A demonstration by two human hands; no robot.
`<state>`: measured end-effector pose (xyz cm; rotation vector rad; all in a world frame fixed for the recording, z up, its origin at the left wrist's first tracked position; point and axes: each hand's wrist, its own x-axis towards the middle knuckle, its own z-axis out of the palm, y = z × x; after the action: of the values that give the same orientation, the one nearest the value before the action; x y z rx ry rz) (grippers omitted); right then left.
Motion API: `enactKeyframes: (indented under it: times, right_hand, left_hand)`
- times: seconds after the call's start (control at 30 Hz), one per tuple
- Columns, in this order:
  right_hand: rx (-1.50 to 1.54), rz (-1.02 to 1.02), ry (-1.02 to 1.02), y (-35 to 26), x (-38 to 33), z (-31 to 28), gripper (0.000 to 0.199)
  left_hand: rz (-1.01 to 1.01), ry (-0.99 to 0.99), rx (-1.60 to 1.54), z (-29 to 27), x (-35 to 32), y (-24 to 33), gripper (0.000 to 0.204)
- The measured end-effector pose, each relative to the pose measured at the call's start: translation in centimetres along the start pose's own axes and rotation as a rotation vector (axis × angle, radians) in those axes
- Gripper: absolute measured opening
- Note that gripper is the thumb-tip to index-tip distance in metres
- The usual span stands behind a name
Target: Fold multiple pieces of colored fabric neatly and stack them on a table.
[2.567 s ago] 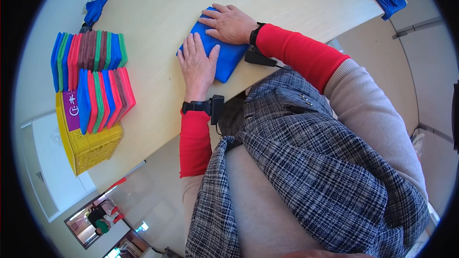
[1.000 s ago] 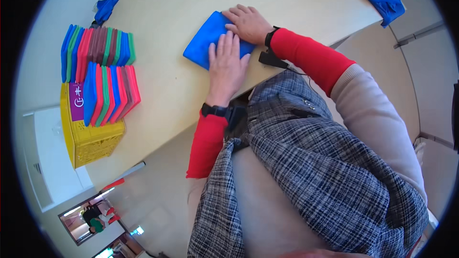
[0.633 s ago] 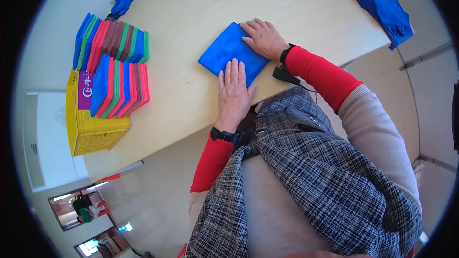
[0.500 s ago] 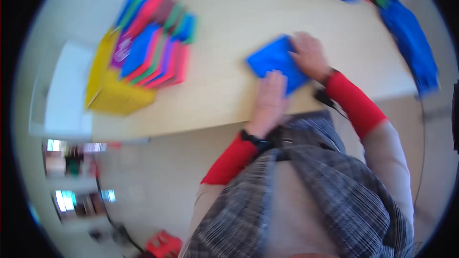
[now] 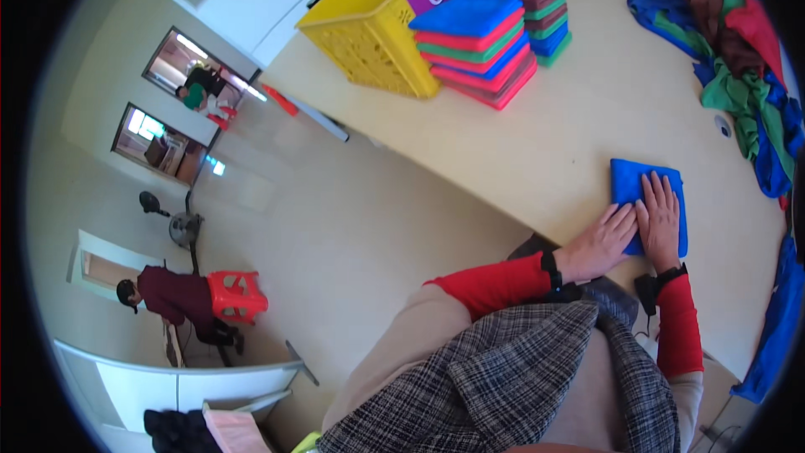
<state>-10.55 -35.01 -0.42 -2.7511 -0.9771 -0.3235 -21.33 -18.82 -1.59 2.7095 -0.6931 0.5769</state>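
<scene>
A folded blue cloth (image 5: 631, 184) lies flat on the pale table (image 5: 579, 117), near its front edge. My left hand (image 5: 599, 242) rests with fingers spread on the cloth's lower left corner. My right hand (image 5: 660, 218) lies palm down on the cloth, fingers pointing away from me. Both hands press on it side by side and grip nothing. A dark band sits on each wrist below the red sleeves.
Two stacks of folded cloths, red, green and blue (image 5: 482, 38), stand beside a yellow basket (image 5: 369, 33) at the far left of the table. A heap of loose cloths (image 5: 738, 59) lies at the right. A person sits on a red stool (image 5: 231, 298) on the floor.
The view has swung sharply, so the table now sits at the upper right and the floor fills the left. My hands stay flat on the blue cloth, now close together.
</scene>
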Motion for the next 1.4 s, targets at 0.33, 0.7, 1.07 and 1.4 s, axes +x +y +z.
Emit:
enactKeyframes:
  times: [0.33,0.7,1.07,1.4]
  right_hand:
    - [0.085,0.165,0.068,5.1,0.1,0.2,0.052]
    - [0.004,0.211,0.052,4.5,0.1,0.0,0.053]
    - [0.024,0.277,-0.030,4.6,-0.2,-0.3,0.056]
    - [0.044,0.280,-0.042,4.5,0.0,-1.1,0.056]
  left_hand:
    - [0.036,-0.019,-0.088,-1.1,0.7,0.4,0.066]
    - [-0.025,0.059,-0.070,0.1,7.3,-1.8,0.057]
    - [-0.187,-0.126,0.046,2.5,6.9,-3.2,0.080]
    - [-0.334,-0.125,0.092,0.8,5.5,-4.3,0.077]
